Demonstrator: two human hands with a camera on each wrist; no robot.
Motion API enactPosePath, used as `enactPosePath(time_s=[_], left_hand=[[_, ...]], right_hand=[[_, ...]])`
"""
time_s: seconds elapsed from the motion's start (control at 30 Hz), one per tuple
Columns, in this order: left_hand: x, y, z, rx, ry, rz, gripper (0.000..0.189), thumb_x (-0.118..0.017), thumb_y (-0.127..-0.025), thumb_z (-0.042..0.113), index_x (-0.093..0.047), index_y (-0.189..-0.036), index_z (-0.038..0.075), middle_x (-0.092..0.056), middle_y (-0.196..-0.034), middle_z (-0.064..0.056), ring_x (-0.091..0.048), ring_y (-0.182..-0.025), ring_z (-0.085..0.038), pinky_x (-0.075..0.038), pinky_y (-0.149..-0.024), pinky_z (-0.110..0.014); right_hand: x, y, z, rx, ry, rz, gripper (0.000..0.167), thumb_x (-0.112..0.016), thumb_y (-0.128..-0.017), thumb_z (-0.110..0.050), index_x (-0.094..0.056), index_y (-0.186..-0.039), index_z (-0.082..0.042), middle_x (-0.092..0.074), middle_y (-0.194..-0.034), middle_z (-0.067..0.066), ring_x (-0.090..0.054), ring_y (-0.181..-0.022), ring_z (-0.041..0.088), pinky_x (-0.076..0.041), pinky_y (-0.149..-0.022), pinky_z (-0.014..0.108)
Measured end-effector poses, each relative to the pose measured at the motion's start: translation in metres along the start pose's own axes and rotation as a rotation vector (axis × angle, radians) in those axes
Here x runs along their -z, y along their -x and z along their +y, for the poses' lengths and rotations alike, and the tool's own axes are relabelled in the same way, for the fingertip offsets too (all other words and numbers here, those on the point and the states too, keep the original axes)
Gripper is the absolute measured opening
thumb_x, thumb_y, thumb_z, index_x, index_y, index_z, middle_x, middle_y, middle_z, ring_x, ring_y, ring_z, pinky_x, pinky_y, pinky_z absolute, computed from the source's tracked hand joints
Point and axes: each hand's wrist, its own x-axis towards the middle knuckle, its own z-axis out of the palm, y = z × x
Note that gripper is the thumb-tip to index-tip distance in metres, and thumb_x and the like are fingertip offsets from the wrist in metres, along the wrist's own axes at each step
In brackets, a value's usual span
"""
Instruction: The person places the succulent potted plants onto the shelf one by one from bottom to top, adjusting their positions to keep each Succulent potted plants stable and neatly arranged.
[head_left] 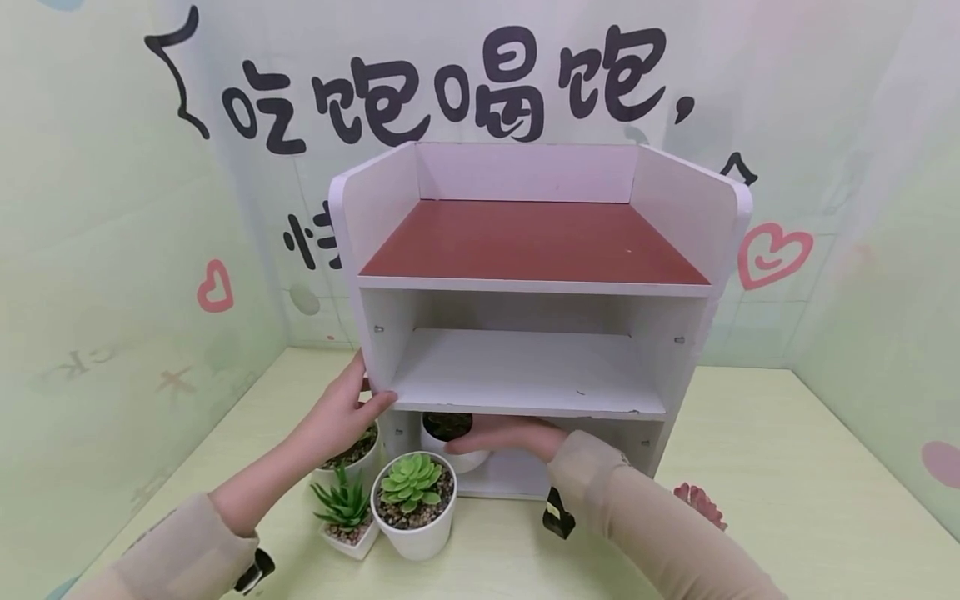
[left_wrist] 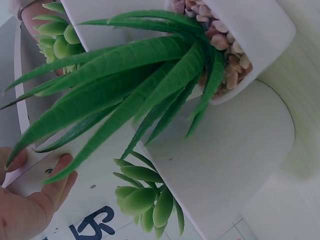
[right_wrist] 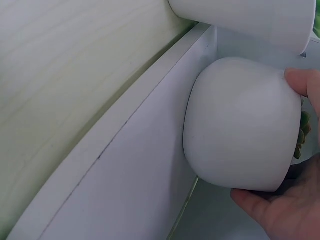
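Note:
A white shelf unit (head_left: 525, 412) with a red-brown top board (head_left: 525, 242) stands on the table. My left hand (head_left: 341, 421) grips its left side panel, thumb at the front edge of the middle board and fingers round the outer side. Inside the lowest compartment, my right hand (head_left: 506, 435) holds a round white pot (right_wrist: 242, 125) by its rim, with a dark green succulent (right_wrist: 304, 132) in it. The pot rests at or just above the bottom board; I cannot tell which.
In front of the unit's left side stand a light green succulent pot (head_left: 416, 529) and a spiky aloe-like plant (head_left: 342, 500) in a square pot. Another potted plant (head_left: 360, 454) is behind them. A reddish plant (head_left: 700, 504) shows beyond my right sleeve.

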Motion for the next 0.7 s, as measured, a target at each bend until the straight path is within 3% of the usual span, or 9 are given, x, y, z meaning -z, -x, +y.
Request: enactPosePath(time_s=[0.33, 0.7], left_hand=[[-0.0004, 0.0, -0.0008, -0.009, -0.01, 0.009, 0.062, -0.055, -0.09, 0.004, -0.018, -0.14, 0.0, -0.041, -0.128, -0.025, -0.052, -0.107, -0.042, -0.054, -0.075, -0.043], [0.0005, -0.0001, -0.0007, -0.016, 0.012, 0.005, 0.062, -0.054, -0.091, 0.004, -0.018, -0.141, 0.002, -0.041, -0.129, -0.024, -0.051, -0.107, -0.041, -0.054, -0.075, -0.043]], right_hand=[[-0.0033, -0.0054, -0.0006, 0.021, 0.038, 0.044, 0.082, -0.061, -0.079, -0.037, -0.023, -0.143, -0.002, -0.035, -0.14, 0.017, -0.038, -0.127, 0.027, -0.034, -0.103, 0.042], [-0.0034, -0.0054, -0.0021, -0.011, 0.043, 0.021, 0.085, -0.062, -0.078, -0.042, -0.024, -0.142, -0.002, -0.039, -0.138, 0.016, -0.04, -0.125, 0.025, -0.036, -0.102, 0.041]])
